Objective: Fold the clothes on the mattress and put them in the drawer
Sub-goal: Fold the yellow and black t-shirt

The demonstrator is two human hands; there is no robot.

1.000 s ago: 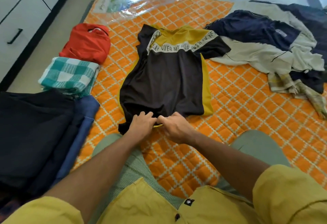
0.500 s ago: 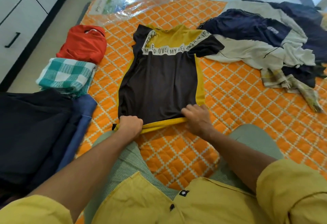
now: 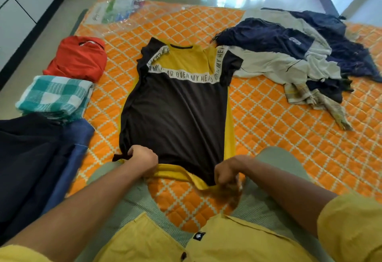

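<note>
At the frame's left edge a dark folded stack (image 3: pixel 26 158) is cut off, with a checked cloth (image 3: pixel 54 96) and red shirt (image 3: pixel 79 58) beyond. On the orange mattress (image 3: pixel 289 148) the brown-and-yellow T-shirt (image 3: pixel 175 112) lies lengthwise, collar pointing away. The left hand (image 3: pixel 143 160) and blurred right hand (image 3: pixel 226 171) each clutch its near hem. An unfolded heap (image 3: pixel 299 54) lies right.

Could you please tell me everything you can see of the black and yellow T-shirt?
The black and yellow T-shirt lies spread on the orange quilted mattress, collar away from the person. Its body is dark, with a yellow yoke, yellow side panels and a white lettered band. The fabric looks thin and soft. The left hand and right hand grip its hem.
</note>
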